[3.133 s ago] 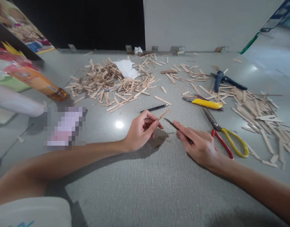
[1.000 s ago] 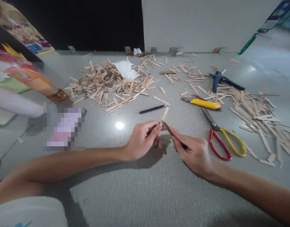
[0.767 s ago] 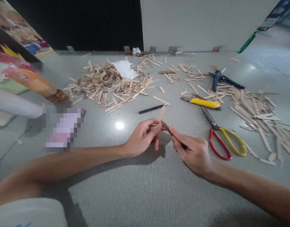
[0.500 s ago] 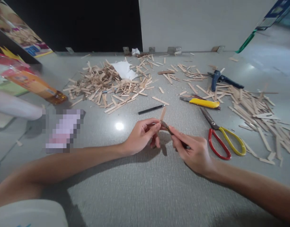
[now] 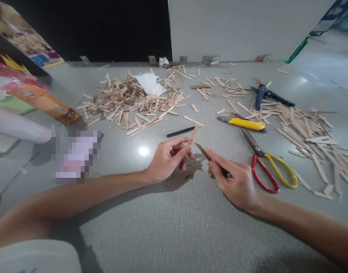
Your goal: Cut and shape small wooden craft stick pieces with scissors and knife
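Observation:
My left hand (image 5: 169, 157) pinches a short wooden craft stick (image 5: 194, 132) between thumb and fingers, the stick slanting up and away. My right hand (image 5: 233, 178) is closed around a slim knife-like tool (image 5: 203, 151) whose pointed metal blade faces the stick. A small gap separates the blade tip from the stick; most of the handle is hidden in my fingers. A small dark sliver (image 5: 188, 176) shows just below my left fingers. Beyond the stick lies a thin black pen-like rod (image 5: 181, 131).
Scissors (image 5: 259, 151) with red and yellow handles and a yellow box cutter (image 5: 244, 123) lie right. Behind them is a dark blue glue gun (image 5: 260, 94). Cut sticks (image 5: 111, 94) are heaped back left under white paper (image 5: 151, 83). An orange bottle (image 5: 46, 98) lies far left.
The tool's blade has drawn back from the craft stick, my right hand shifting slightly right. My left hand and the stick have shifted slightly left. The dark sliver now shows below the left hand.

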Tool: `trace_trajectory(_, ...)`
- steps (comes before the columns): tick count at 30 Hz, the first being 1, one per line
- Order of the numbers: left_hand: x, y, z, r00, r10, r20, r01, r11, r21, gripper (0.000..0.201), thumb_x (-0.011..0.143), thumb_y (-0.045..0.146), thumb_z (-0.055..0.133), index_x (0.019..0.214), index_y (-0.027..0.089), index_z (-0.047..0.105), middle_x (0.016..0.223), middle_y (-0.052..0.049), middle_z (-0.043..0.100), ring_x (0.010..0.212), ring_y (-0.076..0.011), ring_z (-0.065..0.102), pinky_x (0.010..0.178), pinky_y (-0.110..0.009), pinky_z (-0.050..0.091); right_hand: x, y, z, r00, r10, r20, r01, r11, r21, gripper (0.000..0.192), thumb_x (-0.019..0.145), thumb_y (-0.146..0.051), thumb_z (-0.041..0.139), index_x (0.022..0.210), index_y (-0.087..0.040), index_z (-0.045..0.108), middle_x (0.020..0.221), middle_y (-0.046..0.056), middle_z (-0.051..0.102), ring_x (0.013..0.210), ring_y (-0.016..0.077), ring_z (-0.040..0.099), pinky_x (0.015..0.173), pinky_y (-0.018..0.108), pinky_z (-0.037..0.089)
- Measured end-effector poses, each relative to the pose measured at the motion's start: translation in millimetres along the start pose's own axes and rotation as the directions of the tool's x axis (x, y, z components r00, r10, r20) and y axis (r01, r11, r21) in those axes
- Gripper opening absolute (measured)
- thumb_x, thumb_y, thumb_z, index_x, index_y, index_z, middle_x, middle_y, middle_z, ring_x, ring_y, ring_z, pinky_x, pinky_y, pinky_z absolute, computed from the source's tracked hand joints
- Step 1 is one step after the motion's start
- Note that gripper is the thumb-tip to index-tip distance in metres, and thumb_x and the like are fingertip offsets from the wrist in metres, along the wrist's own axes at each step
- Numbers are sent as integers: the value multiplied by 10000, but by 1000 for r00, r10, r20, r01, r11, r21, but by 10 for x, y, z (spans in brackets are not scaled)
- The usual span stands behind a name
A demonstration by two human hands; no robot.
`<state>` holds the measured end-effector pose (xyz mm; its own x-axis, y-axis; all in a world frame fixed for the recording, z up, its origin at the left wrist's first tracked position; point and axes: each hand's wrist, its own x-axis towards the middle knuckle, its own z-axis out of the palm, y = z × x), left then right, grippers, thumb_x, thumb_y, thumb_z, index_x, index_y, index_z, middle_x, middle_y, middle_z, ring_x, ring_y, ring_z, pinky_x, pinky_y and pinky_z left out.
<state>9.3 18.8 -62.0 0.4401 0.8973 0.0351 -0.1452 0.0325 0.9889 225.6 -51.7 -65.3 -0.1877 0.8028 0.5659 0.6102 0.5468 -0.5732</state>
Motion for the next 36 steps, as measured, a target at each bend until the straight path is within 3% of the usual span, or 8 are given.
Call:
trace_trajectory(6, -16, 2, 0, 999, -30, 23, 30, 999, 25, 375, 940, 449, 825, 1083, 163, 631, 745, 11, 743, 443, -75, 606, 436, -180, 526, 24, -22, -2, 994, 104, 26, -104, 995, -6, 335, 1064, -149, 586, 1325, -45, 768, 687, 13, 776, 478, 107, 646, 479, 187, 544)
trace_trajectory(13, -9, -5, -18, 998, -1, 69, -4, 997, 79, 283, 1000, 427, 737, 1020, 195, 575, 778, 16, 697, 473, -70, 582, 447, -179, 482, 43, -12, 3, 991, 123, 43, -123, 992, -3, 338, 1062, -171, 570, 1312, -62, 770, 661, 0, 755, 461, 103, 626, 468, 189, 524)
trace_trajectory(17, 10, -17, -37, 995, 49, 89, -59, 992, 112, 244, 1053, 450, 635, 1019, 215, 582, 626, 93, 481, 459, -77, 427, 418, -174, 369, 47, -1, 3, 989, 135, 56, -135, 991, -5, 356, 1060, -186, 561, 1306, -47, 778, 653, 11, 747, 473, 110, 630, 482, 193, 528)
trace_trajectory(20, 20, -36, -52, 995, 47, 93, -57, 992, 111, 340, 1080, 540, 550, 966, 222, 586, 573, 109, 371, 447, -90, 323, 405, -189, 308, 49, 4, 6, 984, 159, 79, -159, 987, -1, 376, 1061, -200, 555, 1329, -52, 774, 642, 7, 741, 443, 103, 586, 460, 192, 506)
trace_trajectory(23, 28, -52, -62, 995, 38, 94, -50, 991, 127, 412, 1068, 594, 561, 895, 221, 585, 561, 102, 370, 454, -91, 326, 418, -199, 308, 54, 7, 6, 980, 174, 97, -175, 985, 2, 383, 1059, -207, 552, 1337, -64, 773, 659, 9, 755, 457, 106, 604, 486, 196, 526)
trace_trajectory(28, 37, -45, -60, 996, 12, 86, -24, 989, 145, 351, 1055, 513, 589, 854, 227, 560, 544, 98, 385, 462, -91, 338, 440, -199, 319, 62, 12, 0, 975, 191, 112, -194, 981, 14, 378, 1049, -211, 557, 1337, -97, 772, 692, 11, 771, 514, 125, 672, 531, 212, 561)
trace_trajectory(36, 11, -60, -52, 995, 1, 99, -18, 985, 174, 313, 1073, 494, 543, 912, 227, 569, 582, 87, 415, 484, -107, 418, 481, -223, 384, 57, 30, 8, 972, 202, 121, -204, 979, 9, 393, 1050, -219, 551, 1350, -96, 772, 682, 17, 769, 502, 135, 669, 534, 228, 554)
